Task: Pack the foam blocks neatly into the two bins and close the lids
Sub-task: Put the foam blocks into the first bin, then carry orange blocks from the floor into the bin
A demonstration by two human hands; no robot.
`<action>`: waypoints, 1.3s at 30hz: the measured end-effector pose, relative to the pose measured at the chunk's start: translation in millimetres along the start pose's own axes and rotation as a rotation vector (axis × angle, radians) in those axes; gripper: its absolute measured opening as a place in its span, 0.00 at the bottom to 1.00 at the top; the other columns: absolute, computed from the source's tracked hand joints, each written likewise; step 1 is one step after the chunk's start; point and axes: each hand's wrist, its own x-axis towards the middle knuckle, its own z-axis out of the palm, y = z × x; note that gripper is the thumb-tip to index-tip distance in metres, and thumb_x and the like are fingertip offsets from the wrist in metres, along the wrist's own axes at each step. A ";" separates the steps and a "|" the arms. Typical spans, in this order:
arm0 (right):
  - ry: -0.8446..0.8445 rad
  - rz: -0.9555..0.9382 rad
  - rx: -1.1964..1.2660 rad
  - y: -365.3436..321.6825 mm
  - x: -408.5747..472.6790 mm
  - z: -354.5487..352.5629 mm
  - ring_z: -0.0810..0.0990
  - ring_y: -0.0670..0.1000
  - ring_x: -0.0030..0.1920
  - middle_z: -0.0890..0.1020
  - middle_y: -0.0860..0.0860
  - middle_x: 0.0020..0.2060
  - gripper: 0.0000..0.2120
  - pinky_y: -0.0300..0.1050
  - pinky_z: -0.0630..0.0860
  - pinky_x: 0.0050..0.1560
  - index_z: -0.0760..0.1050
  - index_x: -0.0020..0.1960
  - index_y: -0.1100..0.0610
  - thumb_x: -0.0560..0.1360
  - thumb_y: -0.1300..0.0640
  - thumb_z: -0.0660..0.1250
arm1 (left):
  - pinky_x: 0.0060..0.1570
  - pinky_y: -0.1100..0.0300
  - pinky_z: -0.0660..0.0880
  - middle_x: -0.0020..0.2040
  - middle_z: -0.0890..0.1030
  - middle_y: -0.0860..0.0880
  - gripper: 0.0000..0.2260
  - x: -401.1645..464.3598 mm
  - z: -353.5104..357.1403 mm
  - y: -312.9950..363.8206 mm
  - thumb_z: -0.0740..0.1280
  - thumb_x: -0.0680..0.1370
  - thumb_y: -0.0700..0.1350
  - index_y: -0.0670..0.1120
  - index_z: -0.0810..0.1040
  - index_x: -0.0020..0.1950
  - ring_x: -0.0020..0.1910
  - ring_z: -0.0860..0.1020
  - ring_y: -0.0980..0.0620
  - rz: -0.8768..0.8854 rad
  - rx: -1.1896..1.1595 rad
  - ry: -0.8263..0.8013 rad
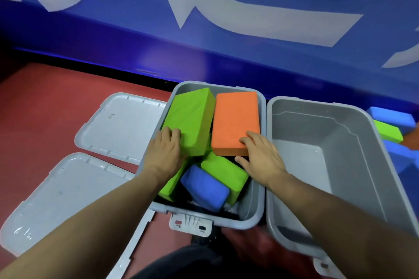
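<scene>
The left bin (258, 188) is sitting on the red floor (45, 97), holding foam blocks in a jumble. The left hand (165, 154) is resting on the near end of a large green block (190, 120) at the bin's far left, fingers laid nearly straight. The right hand (260, 158) is gripping the near edge of the orange block (235, 120) beside it, fingers on top, thumb underneath. Nearer the bin's front, a blue block (204, 188) and another green block (224, 174) are lying tilted, partly hiding darker things below that are hard to make out. The right bin (328, 165) is touching the left bin's right side. Two lids (68, 188) are lying left of the left bin. More blocks (390, 124) beyond the right bin are being cut off by the frame.
</scene>
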 end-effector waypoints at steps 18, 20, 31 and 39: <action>-0.093 0.129 0.112 73.4 -107.2 -84.1 0.57 0.52 0.79 0.56 0.46 0.80 0.31 0.51 0.57 0.78 0.54 0.81 0.46 0.81 0.41 0.60 | 0.69 0.46 0.69 0.75 0.66 0.44 0.30 -24.3 -78.4 150.6 0.63 0.81 0.60 0.47 0.65 0.78 0.71 0.70 0.40 0.222 -0.363 -0.204; -0.092 0.168 0.105 100.0 -127.2 -95.3 0.58 0.52 0.78 0.57 0.47 0.80 0.32 0.52 0.59 0.77 0.55 0.81 0.46 0.81 0.41 0.61 | 0.70 0.47 0.69 0.75 0.66 0.45 0.30 -27.5 -87.1 191.1 0.63 0.81 0.61 0.47 0.64 0.78 0.72 0.69 0.42 0.318 -0.403 -0.188; -0.009 0.576 0.160 306.0 -295.2 -123.5 0.67 0.59 0.74 0.64 0.54 0.77 0.35 0.56 0.66 0.72 0.60 0.79 0.52 0.78 0.42 0.67 | 0.71 0.49 0.68 0.76 0.65 0.48 0.30 -58.8 -86.1 435.2 0.62 0.82 0.61 0.49 0.63 0.79 0.73 0.68 0.45 0.636 -0.420 -0.318; -0.038 0.949 0.347 413.6 -439.8 -63.3 0.70 0.60 0.72 0.67 0.57 0.74 0.38 0.52 0.66 0.72 0.60 0.79 0.53 0.76 0.39 0.68 | 0.75 0.52 0.64 0.75 0.66 0.46 0.31 -111.3 -28.8 576.5 0.65 0.80 0.61 0.47 0.64 0.79 0.74 0.68 0.45 0.787 -0.402 -0.499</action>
